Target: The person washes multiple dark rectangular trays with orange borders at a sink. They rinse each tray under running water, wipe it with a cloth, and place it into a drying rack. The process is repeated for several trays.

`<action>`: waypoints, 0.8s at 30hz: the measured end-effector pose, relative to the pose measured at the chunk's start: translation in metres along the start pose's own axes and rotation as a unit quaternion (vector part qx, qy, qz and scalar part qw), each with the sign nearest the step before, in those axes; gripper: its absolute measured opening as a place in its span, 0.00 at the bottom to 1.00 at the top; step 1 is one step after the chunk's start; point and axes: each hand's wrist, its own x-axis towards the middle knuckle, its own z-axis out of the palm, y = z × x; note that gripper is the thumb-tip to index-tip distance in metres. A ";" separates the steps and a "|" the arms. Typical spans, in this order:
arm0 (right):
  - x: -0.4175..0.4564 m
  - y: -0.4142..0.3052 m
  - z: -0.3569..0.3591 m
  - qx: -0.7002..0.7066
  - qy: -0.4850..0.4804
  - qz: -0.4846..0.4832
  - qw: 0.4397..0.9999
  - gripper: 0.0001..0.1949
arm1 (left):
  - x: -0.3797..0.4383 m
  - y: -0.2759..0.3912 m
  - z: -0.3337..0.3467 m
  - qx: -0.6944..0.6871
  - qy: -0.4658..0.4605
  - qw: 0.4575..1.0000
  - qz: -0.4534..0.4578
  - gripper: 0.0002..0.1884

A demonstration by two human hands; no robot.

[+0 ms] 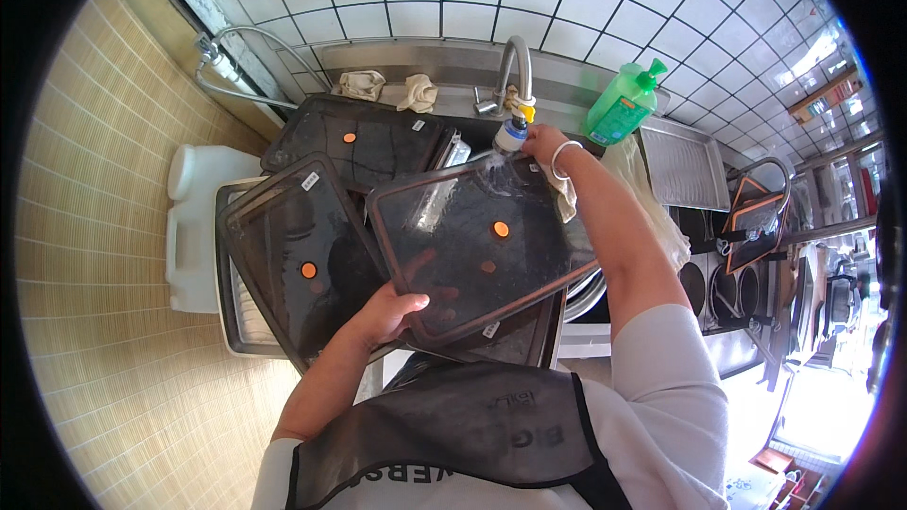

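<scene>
My left hand [386, 313] grips the near left edge of a wet, dark rectangular tray [460, 269], thumb on top. The tray has an orange round spot and lies tilted over other trays. Water splashes on its far side under the faucet's blue-and-white nozzle [510, 136]. My right hand [549, 147], with a white bracelet at the wrist, has its fingertips closed at the nozzle's right side. A beige cloth [565, 195] hangs beneath that hand; whether the fingers hold it too is hidden. A second dark tray [283, 227] leans at the left.
Another dark tray [319, 131] lies at the back left, near two crumpled cloths [420, 93]. A green pump bottle [623, 106] stands right of the curved metal faucet [521, 60]. A white jug [205, 227] is at the left, and a ribbed metal tray [684, 163] at the right.
</scene>
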 end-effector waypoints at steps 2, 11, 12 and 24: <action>0.004 0.010 0.006 0.052 0.007 0.061 0.997 0.07 | 0.000 0.001 0.000 -0.001 -0.003 1.000 -0.001 0.40; 0.000 0.067 -0.030 0.104 0.304 0.230 0.919 0.17 | 0.007 -0.002 -0.002 0.007 0.046 0.999 0.020 0.38; -0.007 0.066 -0.039 0.144 0.269 0.224 0.926 0.16 | 0.007 -0.003 -0.003 -0.014 0.034 0.999 0.034 0.37; -0.127 0.031 0.025 -0.242 0.186 0.029 0.952 0.22 | 0.030 -0.006 -0.025 -0.108 0.080 0.989 0.055 0.26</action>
